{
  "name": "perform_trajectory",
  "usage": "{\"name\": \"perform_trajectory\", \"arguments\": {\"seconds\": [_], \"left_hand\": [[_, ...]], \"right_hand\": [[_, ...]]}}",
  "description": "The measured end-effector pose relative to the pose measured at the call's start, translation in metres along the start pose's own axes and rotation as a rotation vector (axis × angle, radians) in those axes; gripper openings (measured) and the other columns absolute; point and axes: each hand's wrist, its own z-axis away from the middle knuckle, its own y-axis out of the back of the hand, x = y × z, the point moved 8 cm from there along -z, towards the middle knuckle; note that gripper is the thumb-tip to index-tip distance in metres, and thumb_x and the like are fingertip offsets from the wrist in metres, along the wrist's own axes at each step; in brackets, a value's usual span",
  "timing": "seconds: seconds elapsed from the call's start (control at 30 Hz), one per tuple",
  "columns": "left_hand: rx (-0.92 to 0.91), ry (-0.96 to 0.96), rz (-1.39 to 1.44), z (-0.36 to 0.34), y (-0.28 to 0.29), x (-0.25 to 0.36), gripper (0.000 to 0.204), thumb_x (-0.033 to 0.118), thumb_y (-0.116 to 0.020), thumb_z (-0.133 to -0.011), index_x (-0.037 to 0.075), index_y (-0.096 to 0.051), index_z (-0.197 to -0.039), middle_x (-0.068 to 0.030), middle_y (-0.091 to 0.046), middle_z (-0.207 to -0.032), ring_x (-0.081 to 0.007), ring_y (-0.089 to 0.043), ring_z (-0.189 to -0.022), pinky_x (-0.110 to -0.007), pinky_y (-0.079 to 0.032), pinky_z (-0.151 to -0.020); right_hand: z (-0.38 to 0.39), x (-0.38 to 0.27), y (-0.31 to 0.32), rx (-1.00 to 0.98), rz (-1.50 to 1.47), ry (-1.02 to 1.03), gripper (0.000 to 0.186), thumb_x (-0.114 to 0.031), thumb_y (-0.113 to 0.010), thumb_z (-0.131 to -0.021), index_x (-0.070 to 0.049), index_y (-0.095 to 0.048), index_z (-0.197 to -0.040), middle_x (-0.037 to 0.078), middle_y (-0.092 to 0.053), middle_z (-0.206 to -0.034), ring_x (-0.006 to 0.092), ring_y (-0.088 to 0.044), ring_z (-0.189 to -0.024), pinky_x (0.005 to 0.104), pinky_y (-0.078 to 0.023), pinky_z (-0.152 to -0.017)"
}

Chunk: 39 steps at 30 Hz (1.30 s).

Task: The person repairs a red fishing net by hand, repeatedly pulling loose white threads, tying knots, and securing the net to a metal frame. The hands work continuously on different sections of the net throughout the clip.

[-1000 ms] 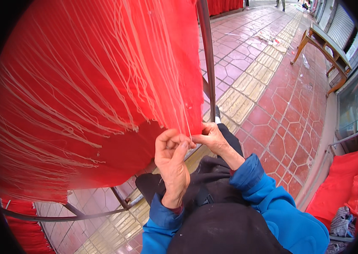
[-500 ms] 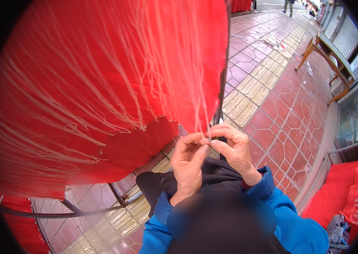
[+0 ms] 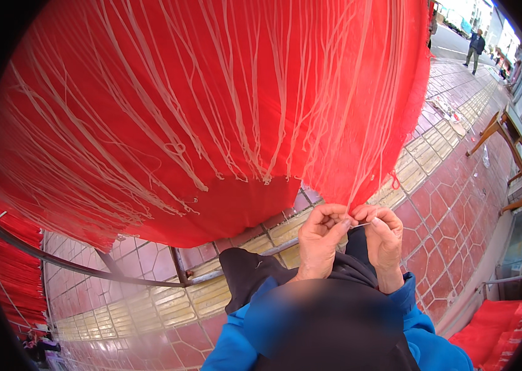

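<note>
A large red cloth [image 3: 224, 213] with long pale threads [image 3: 276, 123] running down it fills the upper part of the view. My left hand [image 3: 318, 244] is closed in a pinch on the gathered lower ends of some threads, at the cloth's lower right corner. Close beside it, my right hand [image 3: 387, 244] pinches a pale thread end that stretches across the small gap between my fingertips. The fingertips nearly touch. Farther left, other threads hang in bunches with knotted or twisted ends. A small red loop [image 3: 395, 181] sticks out from the cloth's right edge.
A dark metal frame [image 3: 181, 275] runs under the cloth. More red fabric [image 3: 17, 266] hangs at the left, and a red fringed pile [image 3: 496, 328] lies at lower right. A wooden table [image 3: 514, 154] stands on the tiled pavement; a person [image 3: 475, 49] is far off.
The view has shifted, so cloth and pavement sit differently. My hands appear farther right, and their fingertips have come slightly apart, with thread stretched between them.
</note>
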Motion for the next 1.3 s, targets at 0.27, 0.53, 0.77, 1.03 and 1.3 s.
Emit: {"name": "perform_trajectory", "arguments": {"seconds": [0.27,0.53,0.77,1.03,1.3], "left_hand": [[0.003,-0.052,0.043,-0.008,0.012,0.017,0.014,-0.004,-0.058,-0.086,0.000,-0.057,-0.099,-0.0089,-0.062,-0.084,-0.0187,-0.061,-0.076,-0.038,-0.052,-0.082],[0.051,-0.156,-0.001,-0.012,0.018,0.046,0.015,-0.005,-0.059,-0.085,0.000,-0.058,-0.099,-0.0075,-0.061,-0.084,-0.0151,-0.059,-0.071,-0.031,-0.052,-0.069],[0.091,-0.237,-0.003,-0.013,0.028,0.067,0.014,-0.004,-0.059,-0.085,0.000,-0.058,-0.098,-0.0074,-0.059,-0.085,-0.0149,-0.055,-0.069,-0.030,-0.048,-0.064],[0.064,-0.295,-0.036,-0.016,0.036,0.080,0.015,-0.003,-0.060,-0.086,0.002,-0.059,-0.099,-0.0075,-0.061,-0.087,-0.0130,-0.055,-0.069,-0.026,-0.044,-0.059],[0.077,-0.304,0.007,-0.018,0.037,0.086,0.014,-0.004,-0.058,-0.086,0.002,-0.059,-0.099,-0.0079,-0.061,-0.089,-0.0130,-0.054,-0.070,-0.025,-0.043,-0.059]], "right_hand": [[0.001,0.005,0.024,0.060,-0.242,-0.066,0.011,-0.009,-0.049,-0.091,-0.003,-0.057,-0.089,0.013,-0.060,-0.075,0.0277,-0.060,-0.085,0.0428,-0.044,-0.088],[-0.010,-0.018,0.041,0.104,-0.285,0.014,0.012,-0.014,-0.049,-0.093,-0.006,-0.058,-0.088,0.002,-0.046,-0.063,0.0165,-0.049,-0.061,0.0387,-0.047,-0.071],[-0.012,-0.031,0.047,0.105,-0.308,-0.038,0.015,-0.018,-0.047,-0.095,-0.006,-0.053,-0.088,0.000,-0.040,-0.061,0.0116,-0.040,-0.053,0.0302,-0.038,-0.054],[-0.014,-0.048,0.049,0.076,-0.290,-0.072,0.015,-0.017,-0.046,-0.095,-0.005,-0.055,-0.094,0.000,-0.039,-0.062,0.0095,-0.036,-0.049,0.0258,-0.032,-0.046],[-0.015,-0.056,0.051,0.071,-0.339,-0.097,0.016,-0.017,-0.045,-0.096,-0.004,-0.055,-0.096,-0.001,-0.039,-0.062,0.0083,-0.033,-0.048,0.0239,-0.028,-0.045]]}}
